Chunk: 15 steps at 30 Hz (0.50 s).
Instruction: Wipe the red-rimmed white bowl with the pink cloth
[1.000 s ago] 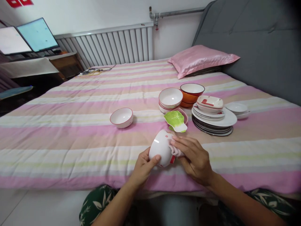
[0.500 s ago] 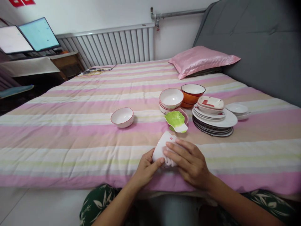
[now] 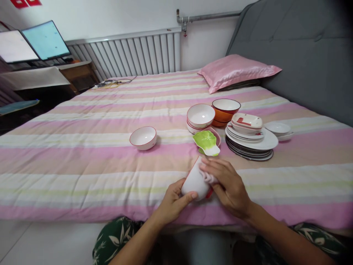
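A white bowl with a red rim [image 3: 195, 180] is tilted on its side at the near edge of the striped bed. My left hand [image 3: 172, 200] grips it from below, thumb across its outside. My right hand [image 3: 228, 186] presses a small pink cloth [image 3: 209, 177] against the bowl's upper side, fingers closed on the cloth.
On the bed [image 3: 82, 154] lie a lone white bowl [image 3: 143, 137], a green leaf-shaped dish [image 3: 206, 142], stacked white bowls [image 3: 200, 117], an orange bowl [image 3: 225, 109], a pile of plates [image 3: 251, 141] and small saucers [image 3: 278, 129]. A pink pillow [image 3: 237, 70] rests at the grey headboard.
The bowl has been turned in my hands; the right hand's cloth has rubbed across it, first down over its side and now back to its upper edge.
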Each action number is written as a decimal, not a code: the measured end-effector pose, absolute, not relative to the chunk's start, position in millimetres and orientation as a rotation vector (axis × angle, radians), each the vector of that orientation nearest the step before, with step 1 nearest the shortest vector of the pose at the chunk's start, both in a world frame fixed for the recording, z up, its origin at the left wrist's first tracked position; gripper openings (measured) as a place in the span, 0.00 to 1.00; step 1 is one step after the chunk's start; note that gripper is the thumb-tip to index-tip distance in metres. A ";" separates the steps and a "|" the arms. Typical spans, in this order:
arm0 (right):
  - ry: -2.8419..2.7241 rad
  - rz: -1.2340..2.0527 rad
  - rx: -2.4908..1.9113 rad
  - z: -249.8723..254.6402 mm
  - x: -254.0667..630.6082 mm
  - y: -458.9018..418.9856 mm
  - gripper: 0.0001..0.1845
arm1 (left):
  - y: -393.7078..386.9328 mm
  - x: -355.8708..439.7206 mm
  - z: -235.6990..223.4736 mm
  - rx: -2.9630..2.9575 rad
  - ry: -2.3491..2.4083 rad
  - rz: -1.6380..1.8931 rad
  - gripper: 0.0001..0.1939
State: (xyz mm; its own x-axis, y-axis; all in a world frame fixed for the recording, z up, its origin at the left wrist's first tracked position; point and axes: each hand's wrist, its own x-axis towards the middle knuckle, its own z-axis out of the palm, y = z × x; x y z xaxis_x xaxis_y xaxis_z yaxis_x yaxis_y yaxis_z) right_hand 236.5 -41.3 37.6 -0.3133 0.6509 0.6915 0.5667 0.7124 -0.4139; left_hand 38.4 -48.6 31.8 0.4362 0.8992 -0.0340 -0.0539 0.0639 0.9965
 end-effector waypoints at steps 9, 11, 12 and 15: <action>-2.273 -0.230 -0.739 40.3 221.1 -62.1 0.23 | -51.0 39.0 31.8 1.434 0.801 0.883 0.11; -2.226 -0.152 -0.780 40.2 223.4 -59.4 0.24 | -51.4 40.1 31.6 1.478 0.830 0.880 0.12; -2.186 -0.100 -0.804 40.4 224.7 -57.9 0.24 | -51.8 40.7 31.7 1.501 0.848 0.868 0.12; -2.018 0.120 -0.915 41.5 228.0 -54.7 0.23 | -54.1 42.3 33.1 1.577 0.888 0.802 0.13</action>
State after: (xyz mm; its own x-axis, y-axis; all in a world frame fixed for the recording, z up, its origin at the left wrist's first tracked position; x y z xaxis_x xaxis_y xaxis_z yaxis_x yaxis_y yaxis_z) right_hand 228.0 -54.7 41.5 -0.3310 0.6444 0.6893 0.5583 0.7227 -0.4074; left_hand 42.3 -54.1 33.1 0.4896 0.8710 0.0392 0.1281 -0.1163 0.9849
